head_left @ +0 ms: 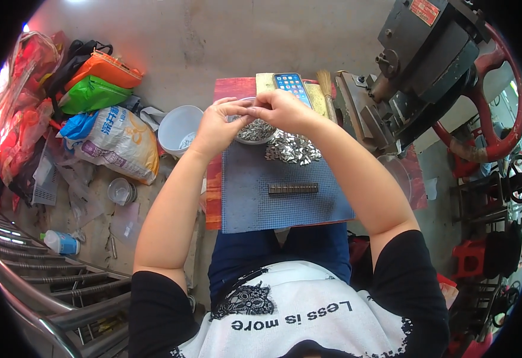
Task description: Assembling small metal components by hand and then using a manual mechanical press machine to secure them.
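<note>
Both hands meet above a round bowl [253,135] full of small silvery metal pieces, fingertips almost touching. My left hand [220,124] has its fingers curled and pinched together. My right hand [283,111] is likewise closed, thumb against fingers. Whatever sits between the fingertips is too small to make out. Beside the bowl, under my right forearm, lies a loose heap of small shiny metal pieces [293,149]. Closer to me, a dark, narrow, segmented metal bar [293,188] rests on the blue textured mat [246,203].
A phone [292,85] with a lit screen and a brush [325,86] lie at the board's far edge. To the right stands a heavy machine [428,53] with a red handwheel [481,143]. At left are a white tub [180,122], a stuffed sack [115,143] and a metal railing [52,304].
</note>
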A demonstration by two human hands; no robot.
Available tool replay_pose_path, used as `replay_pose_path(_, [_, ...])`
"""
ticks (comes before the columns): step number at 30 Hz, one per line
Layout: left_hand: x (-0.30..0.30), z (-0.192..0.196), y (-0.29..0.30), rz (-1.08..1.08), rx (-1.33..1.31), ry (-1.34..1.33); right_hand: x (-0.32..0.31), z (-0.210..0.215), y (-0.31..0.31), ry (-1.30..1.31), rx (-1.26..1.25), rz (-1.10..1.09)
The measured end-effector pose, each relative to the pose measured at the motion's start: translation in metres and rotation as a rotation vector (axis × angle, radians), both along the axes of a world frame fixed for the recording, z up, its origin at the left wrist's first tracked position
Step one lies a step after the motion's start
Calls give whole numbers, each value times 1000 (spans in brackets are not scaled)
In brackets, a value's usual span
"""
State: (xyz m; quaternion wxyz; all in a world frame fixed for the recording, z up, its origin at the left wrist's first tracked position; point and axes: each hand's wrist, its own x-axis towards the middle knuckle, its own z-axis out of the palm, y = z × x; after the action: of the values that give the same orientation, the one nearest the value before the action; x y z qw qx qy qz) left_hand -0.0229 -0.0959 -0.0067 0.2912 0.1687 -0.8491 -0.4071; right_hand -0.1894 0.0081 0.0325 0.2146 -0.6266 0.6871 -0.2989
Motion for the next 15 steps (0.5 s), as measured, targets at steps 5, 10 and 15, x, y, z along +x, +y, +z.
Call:
replay_pose_path(5, [2, -8, 0, 52, 38, 105, 6, 4, -2, -426, 53, -214])
replay_pose_path(10, [-1, -11, 6, 184, -69, 106, 11, -12, -4, -369, -125, -232])
replay_pose_path(15, [-4, -10, 12, 299, -247, 0, 8, -25, -11, -324, -99, -290])
